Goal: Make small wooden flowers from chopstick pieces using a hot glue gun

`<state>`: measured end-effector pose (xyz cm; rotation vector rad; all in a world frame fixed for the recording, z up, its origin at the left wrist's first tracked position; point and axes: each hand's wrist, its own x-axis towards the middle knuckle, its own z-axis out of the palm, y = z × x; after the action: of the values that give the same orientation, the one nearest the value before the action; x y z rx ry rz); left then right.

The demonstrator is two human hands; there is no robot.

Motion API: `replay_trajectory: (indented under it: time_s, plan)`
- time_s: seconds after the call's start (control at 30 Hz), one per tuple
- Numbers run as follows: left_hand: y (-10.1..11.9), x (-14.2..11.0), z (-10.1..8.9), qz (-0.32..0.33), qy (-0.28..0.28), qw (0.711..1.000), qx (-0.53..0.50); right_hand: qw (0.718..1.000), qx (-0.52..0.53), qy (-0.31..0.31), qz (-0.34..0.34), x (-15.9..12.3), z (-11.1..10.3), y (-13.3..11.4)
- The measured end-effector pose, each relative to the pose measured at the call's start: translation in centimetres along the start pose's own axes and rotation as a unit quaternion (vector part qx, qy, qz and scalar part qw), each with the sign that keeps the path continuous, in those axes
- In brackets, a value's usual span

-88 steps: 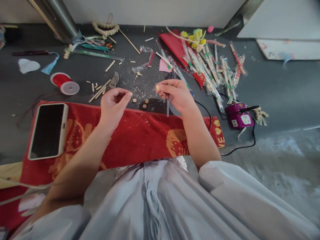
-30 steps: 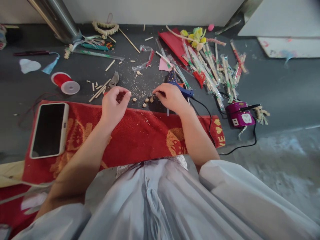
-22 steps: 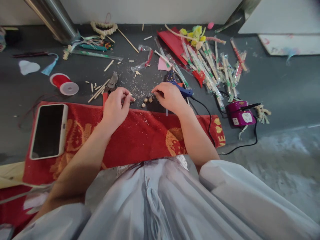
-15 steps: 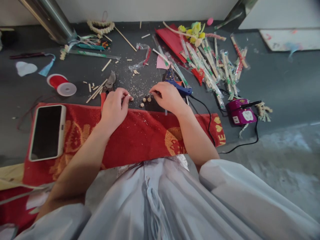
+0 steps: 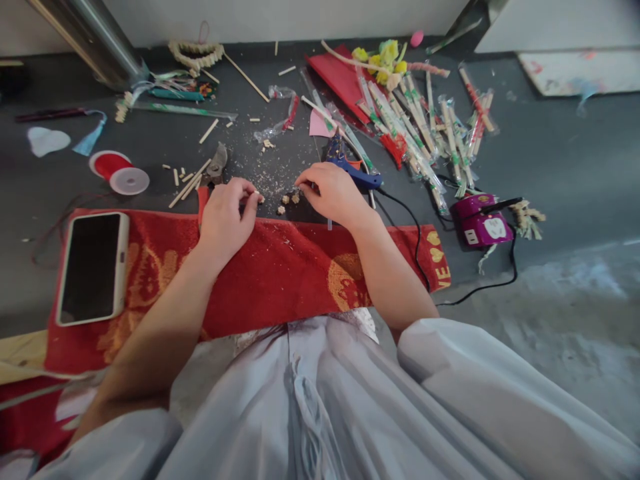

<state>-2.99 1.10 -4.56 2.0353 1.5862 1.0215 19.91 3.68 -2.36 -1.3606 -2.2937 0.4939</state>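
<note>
My left hand point(image 5: 227, 217) is closed in a pinch on a small pale wooden piece point(image 5: 259, 197) at its fingertips, just above the dark tabletop. Across from it, my right hand point(image 5: 334, 195) has thumb and forefinger pressed together; whatever sits between them is too small to make out. Several tiny pale wooden clusters point(image 5: 285, 200) lie between the two hands. Beyond my right hand rests a blue hot glue gun point(image 5: 367, 179), partly covered by it. Pliers point(image 5: 217, 164) with red handles lie under and beside my left hand. Below both forearms spreads a red towel point(image 5: 280, 273).
A phone point(image 5: 93, 267) lies on the towel's left end, near a spool of red thread point(image 5: 129, 180). Wrapped chopsticks point(image 5: 405, 127) are heaped at the back right. A purple power socket block point(image 5: 483, 223) with a black cord stands at the right. Thin sticks point(image 5: 191, 183) and shavings are scattered about.
The view has shifted very slightly. Both hands keep nearly the same pose and place, with the small piece still in my left fingertips.
</note>
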Motion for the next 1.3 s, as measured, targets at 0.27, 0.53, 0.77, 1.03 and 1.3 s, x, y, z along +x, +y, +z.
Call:
replay_trajectory:
  time_s: [0.27, 0.53, 0.77, 1.03, 1.3]
  plan:
    - [0.4, -0.1, -0.3, -0.004, 0.019, 1.000, -0.010, 1.000, -0.015, 0.014, 0.010, 0.0, -0.2, -0.2]
    - [1.5, -0.4, -0.7, 0.004, 0.024, 1.000, 0.000, 0.991, 0.003, 0.104, 0.081, -0.1, -0.6, 0.1]
    - [2.4, -0.7, -0.9, -0.013, 0.012, 1.000, -0.021, 0.989, -0.015, 0.111, 0.097, -0.1, -0.5, 0.0]
    - [3.5, -1.3, 0.2, -0.133, -0.045, 0.955, -0.262, 0.994, 0.093, 0.055, -0.028, -0.5, -0.7, -1.5]
    - [3.8, -1.3, 0.2, -0.179, -0.054, 0.929, -0.319, 0.991, 0.120, 0.035, -0.042, -0.6, -0.8, -2.0]
